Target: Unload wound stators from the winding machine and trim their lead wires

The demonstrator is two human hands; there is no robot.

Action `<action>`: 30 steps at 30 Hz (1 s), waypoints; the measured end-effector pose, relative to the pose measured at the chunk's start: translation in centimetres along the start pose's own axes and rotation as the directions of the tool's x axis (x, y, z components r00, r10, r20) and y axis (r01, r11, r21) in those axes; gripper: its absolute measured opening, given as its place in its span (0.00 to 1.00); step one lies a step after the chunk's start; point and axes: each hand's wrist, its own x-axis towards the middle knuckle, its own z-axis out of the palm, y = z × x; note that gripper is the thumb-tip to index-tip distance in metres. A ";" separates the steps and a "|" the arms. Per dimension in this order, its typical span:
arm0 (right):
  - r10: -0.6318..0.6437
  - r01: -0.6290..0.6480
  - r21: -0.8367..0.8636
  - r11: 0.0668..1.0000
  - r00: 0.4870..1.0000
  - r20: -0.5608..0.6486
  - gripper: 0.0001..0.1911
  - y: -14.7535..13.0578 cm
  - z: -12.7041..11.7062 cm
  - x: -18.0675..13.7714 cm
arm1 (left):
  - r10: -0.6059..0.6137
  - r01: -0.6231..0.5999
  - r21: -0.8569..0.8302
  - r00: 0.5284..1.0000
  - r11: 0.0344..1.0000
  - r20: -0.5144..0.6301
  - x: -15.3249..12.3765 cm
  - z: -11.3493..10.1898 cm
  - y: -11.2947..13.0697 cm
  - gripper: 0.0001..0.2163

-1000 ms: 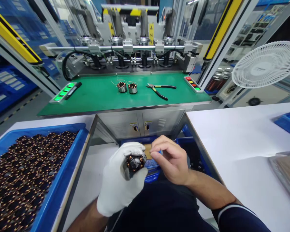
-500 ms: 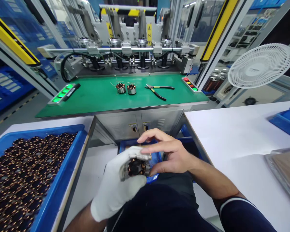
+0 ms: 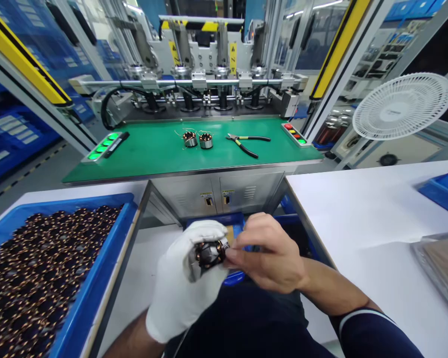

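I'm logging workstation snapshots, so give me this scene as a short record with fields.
Left hand: white-gloved, holding a wire-wound part
Right hand: bare, fingertips at the part's edge; grip unclear
Green bench top: two wound cores side by side; pliers to their right, handles spread
Blue tray: at left, many wound parts inside
Fan: white, at right

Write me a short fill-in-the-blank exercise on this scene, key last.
1. The right hand is bare, while the left hand wears a glove coloured ____.
2. The pliers lie on a worktop coloured ____.
3. The copper-wound parts resting on it number ____.
4. The white fan is on the picture's ____ side.
white; green; two; right
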 end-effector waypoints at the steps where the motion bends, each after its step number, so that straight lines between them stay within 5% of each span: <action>1: -0.027 0.026 -0.065 0.998 1.000 -0.007 0.04 -0.3 0.0 -0.1 | 0.098 -0.090 0.103 0.992 0.991 -0.076 -0.2 0.3 0.1 0.09; 4: -0.065 0.062 -0.203 0.977 0.998 -0.006 0.03 -0.9 0.2 -0.2 | 0.282 -0.215 0.323 0.943 0.922 -0.178 -0.7 1.0 0.0 0.13; 11: 0.047 -0.059 -0.145 0.988 0.995 -0.083 0.03 -1.7 1.6 -0.5 | 0.278 -0.206 0.305 0.937 0.930 -0.214 -1.2 1.2 -0.8 0.16; 16: 0.349 -0.343 0.063 0.937 0.927 -0.142 0.04 -2.0 2.7 -1.2 | 0.105 -0.098 0.051 0.978 0.994 -0.179 -1.7 1.0 -1.3 0.23; 20: 0.315 -0.306 0.086 0.948 0.938 -0.143 0.05 -1.4 2.4 -1.3 | -0.125 0.089 -0.276 0.985 0.957 -0.117 -1.6 -0.7 -2.7 0.34; 23: 0.258 -0.250 0.091 0.964 0.962 -0.092 0.05 -1.0 1.8 -1.1 | -0.297 0.365 -0.348 0.926 0.863 0.235 -1.3 -2.2 -4.1 0.31; 26: 0.206 -0.202 0.087 0.976 0.978 -0.043 0.03 -0.9 1.4 -0.9 | -0.318 0.609 -0.339 0.719 0.718 0.618 -1.2 -2.8 -4.9 0.33; 30: 0.216 -0.217 -0.030 0.976 0.975 -0.045 0.03 -0.9 1.4 -0.8 | -0.347 0.605 -0.443 0.771 0.662 0.534 -1.1 -2.1 -4.1 0.21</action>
